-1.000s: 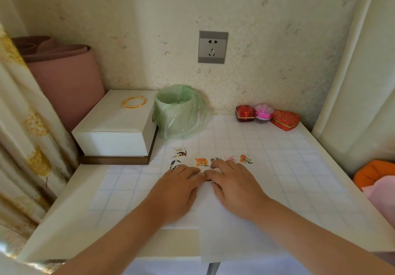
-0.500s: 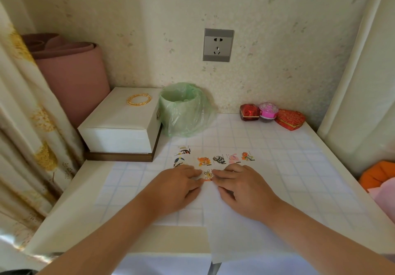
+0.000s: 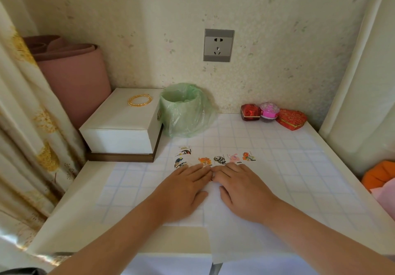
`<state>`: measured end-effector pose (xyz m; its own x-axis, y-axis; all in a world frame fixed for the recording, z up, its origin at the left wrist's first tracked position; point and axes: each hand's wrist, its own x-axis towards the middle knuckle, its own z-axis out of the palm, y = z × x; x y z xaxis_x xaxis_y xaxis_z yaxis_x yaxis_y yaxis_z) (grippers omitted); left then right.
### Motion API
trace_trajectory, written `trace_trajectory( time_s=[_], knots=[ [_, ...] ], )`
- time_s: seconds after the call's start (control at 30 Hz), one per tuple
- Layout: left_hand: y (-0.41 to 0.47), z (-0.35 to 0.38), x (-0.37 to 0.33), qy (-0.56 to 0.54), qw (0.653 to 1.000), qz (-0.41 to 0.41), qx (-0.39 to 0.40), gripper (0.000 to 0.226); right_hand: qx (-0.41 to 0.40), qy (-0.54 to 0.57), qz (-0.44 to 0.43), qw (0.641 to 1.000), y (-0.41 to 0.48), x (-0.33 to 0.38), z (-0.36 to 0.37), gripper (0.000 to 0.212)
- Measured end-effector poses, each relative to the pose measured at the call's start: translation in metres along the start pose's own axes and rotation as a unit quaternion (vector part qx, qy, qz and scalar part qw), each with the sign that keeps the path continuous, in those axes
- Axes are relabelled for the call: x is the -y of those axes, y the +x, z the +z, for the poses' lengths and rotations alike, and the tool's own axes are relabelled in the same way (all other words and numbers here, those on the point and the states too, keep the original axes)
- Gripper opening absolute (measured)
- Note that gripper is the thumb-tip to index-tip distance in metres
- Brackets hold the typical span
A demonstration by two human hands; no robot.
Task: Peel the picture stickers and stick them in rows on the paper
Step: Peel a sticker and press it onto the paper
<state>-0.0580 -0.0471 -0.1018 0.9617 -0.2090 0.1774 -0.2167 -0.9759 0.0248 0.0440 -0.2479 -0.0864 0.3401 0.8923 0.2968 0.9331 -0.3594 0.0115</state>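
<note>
At worktop [image 3: 299,168] centre | picture stickers [image 3: 219,159] laid just beyond the hands, four in a row | left grip [image 3: 183,189] and right grip [image 3: 243,189] released, pressed flat on paper [image 3: 230,238], fingertips met over one barely seen sticker [image 3: 211,179] | further rows judged outstanding

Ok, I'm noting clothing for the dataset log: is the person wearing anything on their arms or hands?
Nothing visible. The left hand and right hand are bare: no gloves, rings, watch or bracelet. The left forearm and right forearm are bare down to the frame's edge, so no sleeve shows.
</note>
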Motion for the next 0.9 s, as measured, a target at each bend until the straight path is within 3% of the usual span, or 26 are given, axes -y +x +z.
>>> trace_trajectory(
  time_s=[0.2,0.43,0.57,0.73,0.9],
  knots=[
    [-0.005,0.003,-0.003,0.116,0.993,-0.022,-0.006,0.058,0.014,-0.01,0.031,0.999,-0.005,0.003,0.001,0.034],
    [-0.007,0.003,-0.013,0.113,0.992,-0.057,-0.008,0.058,0.048,0.036,0.04,0.997,-0.009,0.003,-0.002,0.045],
    [-0.012,0.005,-0.005,0.088,0.995,-0.042,0.015,0.067,0.14,0.076,0.031,0.987,-0.008,-0.002,-0.004,0.069],
    [-0.01,-0.003,0.007,0.036,0.998,-0.001,0.044,0.072,0.164,0.067,0.036,0.984,-0.007,-0.005,-0.007,0.067],
    [-0.012,-0.011,0.007,0.073,0.996,0.04,-0.016,0.052,0.17,0.068,0.041,0.982,-0.008,-0.005,-0.007,0.067]
  ],
)
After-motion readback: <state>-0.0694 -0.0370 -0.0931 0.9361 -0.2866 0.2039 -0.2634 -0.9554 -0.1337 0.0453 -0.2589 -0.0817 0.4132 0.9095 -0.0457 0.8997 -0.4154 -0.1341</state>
